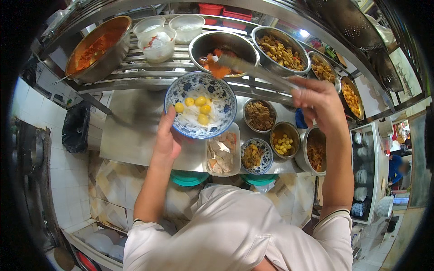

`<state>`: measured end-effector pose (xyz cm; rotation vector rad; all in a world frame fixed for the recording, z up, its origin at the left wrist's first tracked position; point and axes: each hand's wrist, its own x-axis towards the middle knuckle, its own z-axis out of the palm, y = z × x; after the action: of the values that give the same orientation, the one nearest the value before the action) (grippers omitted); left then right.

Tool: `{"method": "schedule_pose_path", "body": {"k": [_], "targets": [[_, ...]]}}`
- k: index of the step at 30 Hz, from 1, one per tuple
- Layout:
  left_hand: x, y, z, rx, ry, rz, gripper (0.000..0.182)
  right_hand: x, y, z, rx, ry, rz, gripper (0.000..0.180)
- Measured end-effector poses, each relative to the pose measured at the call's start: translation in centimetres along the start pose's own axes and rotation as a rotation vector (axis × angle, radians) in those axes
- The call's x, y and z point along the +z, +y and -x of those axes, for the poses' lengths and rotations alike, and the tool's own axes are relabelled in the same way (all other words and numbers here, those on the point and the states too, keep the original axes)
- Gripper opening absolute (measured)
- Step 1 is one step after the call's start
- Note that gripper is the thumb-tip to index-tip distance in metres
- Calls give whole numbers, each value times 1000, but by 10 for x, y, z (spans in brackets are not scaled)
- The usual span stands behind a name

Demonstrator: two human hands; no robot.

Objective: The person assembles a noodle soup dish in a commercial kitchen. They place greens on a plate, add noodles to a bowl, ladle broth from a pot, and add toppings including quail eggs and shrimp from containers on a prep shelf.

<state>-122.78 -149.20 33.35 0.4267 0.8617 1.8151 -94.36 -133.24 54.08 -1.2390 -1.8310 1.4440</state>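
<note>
My left hand (166,135) grips a blue-and-white patterned bowl (223,89) by its lower left rim, thumb on the edge. Inside lie white flat noodles (190,117) and several round yellow balls (200,100). My right hand (313,101) is closed around metal tongs (257,71), blurred, which point left. At their tips hangs an orange piece of food (218,70), by the near rim of a steel bowl (195,47) with dark red sauce and orange pieces. That steel bowl stands on the slatted metal shelf, just behind the patterned bowl.
The slatted shelf (135,67) also carries a large pan of red sauce (98,50), plastic tubs (157,47) and basins of cooked food (281,50). On the steel counter (135,135) below stand a meat container (222,154), a small patterned bowl (256,157) and a pot of yellow balls (284,140).
</note>
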Motion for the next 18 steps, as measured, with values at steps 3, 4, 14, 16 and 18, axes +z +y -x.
{"method": "schedule_pose_path", "body": {"k": [3,4,14,16,18], "targets": [[6,-1,0,1,36,-32,56,17,4,18,62,-109,26,56],[9,-1,0,-4,60,-23,56,25,7,20,149,-140,31,53],[13,6,13,-19,17,-16,53,7,-20,-7,-278,42,662,56],[13,5,14,-39,35,-39,52,14,-21,-36,-382,131,901,53],[13,5,15,-40,21,-28,52,21,-20,-69,-345,34,973,53]]}}
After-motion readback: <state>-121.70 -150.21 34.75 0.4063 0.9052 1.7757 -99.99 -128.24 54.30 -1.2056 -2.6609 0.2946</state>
